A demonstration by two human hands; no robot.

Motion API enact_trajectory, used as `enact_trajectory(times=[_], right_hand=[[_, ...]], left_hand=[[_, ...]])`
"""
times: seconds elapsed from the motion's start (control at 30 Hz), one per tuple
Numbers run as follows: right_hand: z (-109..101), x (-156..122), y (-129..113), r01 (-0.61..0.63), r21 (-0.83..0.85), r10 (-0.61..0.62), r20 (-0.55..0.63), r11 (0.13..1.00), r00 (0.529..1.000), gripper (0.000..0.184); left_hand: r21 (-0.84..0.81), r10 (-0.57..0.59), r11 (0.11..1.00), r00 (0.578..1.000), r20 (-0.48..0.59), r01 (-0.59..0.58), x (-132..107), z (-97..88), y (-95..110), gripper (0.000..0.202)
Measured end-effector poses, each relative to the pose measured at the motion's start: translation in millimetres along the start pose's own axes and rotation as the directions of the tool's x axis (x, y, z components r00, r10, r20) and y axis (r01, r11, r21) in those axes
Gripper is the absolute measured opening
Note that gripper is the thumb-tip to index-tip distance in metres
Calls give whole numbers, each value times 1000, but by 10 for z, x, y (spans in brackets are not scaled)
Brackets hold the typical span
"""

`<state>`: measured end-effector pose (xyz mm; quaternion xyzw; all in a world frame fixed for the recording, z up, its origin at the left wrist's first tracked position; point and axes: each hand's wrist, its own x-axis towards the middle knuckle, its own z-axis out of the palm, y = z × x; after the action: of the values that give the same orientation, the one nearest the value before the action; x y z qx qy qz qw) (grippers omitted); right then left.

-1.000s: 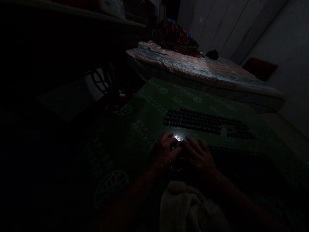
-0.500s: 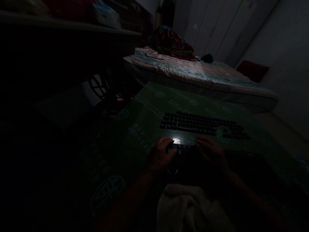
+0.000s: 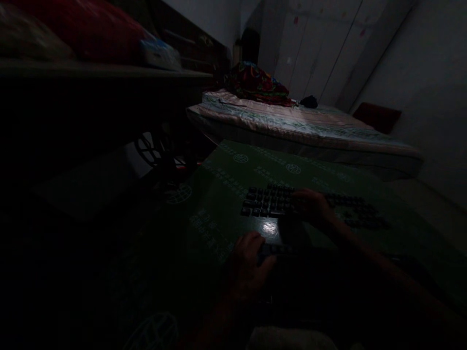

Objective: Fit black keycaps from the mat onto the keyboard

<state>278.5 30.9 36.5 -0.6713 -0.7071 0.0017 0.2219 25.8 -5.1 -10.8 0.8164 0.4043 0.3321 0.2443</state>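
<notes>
Keycaps [image 3: 260, 199] lie on a green board [image 3: 219, 170] with white printing, set out in rows like a keyboard layout. Small gaps between them suggest loose keys. Nearer to me is a dark keyboard [image 3: 279, 249], mostly lost in shadow; keys show along its far edge. My left hand [image 3: 250, 262] grips its left end, thumb on top and fingers at the far side. My right hand [image 3: 312, 206] is over the middle of the keycap rows, fingers drawn together and touching down among them. Whatever is under those fingertips is hidden.
A pale cloth [image 3: 292, 338] shows at the bottom edge. Beyond the board stands a bed [image 3: 306, 124] with a patterned red blanket [image 3: 257, 82]. On the left, a dark table [image 3: 109, 73] holds bags, above a spoked wheel [image 3: 146, 148]. The room is very dim.
My right hand has left the keyboard and moved forward to the keycap rows. The left hand keeps hold of the keyboard's left end. The view has tilted up slightly.
</notes>
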Motion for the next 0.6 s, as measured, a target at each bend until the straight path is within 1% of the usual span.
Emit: enact_trajectory(times=[0.17,0.3,0.37,0.43,0.53,0.6], right_hand=[[130,577,33,-31,-103,42,102,994,994,21],[238,933,2,-51,-182,86,194,982,977,25],[288,1057,-21,-62,-217,116,246,974,962,24],[338,1140,-42,-75,-248,150,300,966,942,19],[408,1202,-66,-84,-283,186,357,956,916,17],[442,1221,-77,-71,-296,184,372,953,910,17]], left_hand=[[36,27,999,1000,-10,-27,-42,28,-29,31],[44,34,998,999,-32,-32,-70,28,-35,35],[47,26,999,999,-33,-25,-71,19,-24,35],[43,16,999,1000,-22,-15,-67,6,-7,35],[29,7,1000,1000,-12,-6,-74,-3,10,35],[20,5,1000,1000,-11,-5,-87,5,5,36]])
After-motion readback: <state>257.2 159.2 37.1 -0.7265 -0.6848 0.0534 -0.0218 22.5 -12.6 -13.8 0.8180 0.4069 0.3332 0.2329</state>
